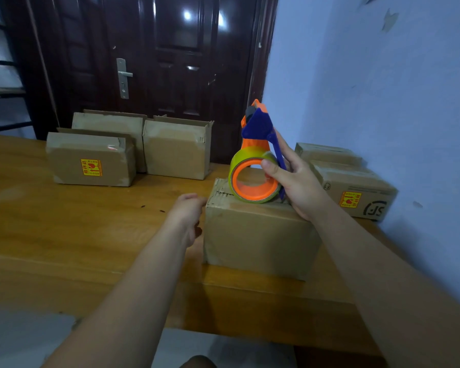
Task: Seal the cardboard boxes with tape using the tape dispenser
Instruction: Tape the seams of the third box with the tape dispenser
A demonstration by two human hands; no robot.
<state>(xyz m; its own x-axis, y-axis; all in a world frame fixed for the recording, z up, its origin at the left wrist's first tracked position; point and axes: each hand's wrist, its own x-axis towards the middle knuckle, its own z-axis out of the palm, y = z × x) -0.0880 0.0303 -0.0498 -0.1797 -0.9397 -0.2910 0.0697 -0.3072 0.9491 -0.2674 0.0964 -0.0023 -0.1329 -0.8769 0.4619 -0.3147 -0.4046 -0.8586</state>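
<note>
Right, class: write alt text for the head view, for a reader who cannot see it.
A right hand holds an orange and blue tape dispenser, its roll resting on top of a cardboard box on a table; the left hand is at the box's upper left edge. Three more boxes stand near a dark door, two boxes beside the blue wall.

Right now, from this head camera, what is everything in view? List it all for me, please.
table: one, wooden brown, underneath everything.
door: one, dark brown, behind the table.
wall: one, bluish, right.
near box: one, brown, table front.
tape dispenser: one, orange and blue, yellow-green roll, resting on the near box.
left boxes: three, brown, far left, before the door.
right boxes: two, brown, against the wall.
left hand: one, touching the near box's left edge.
right hand: one, gripping the tape dispenser.
</note>
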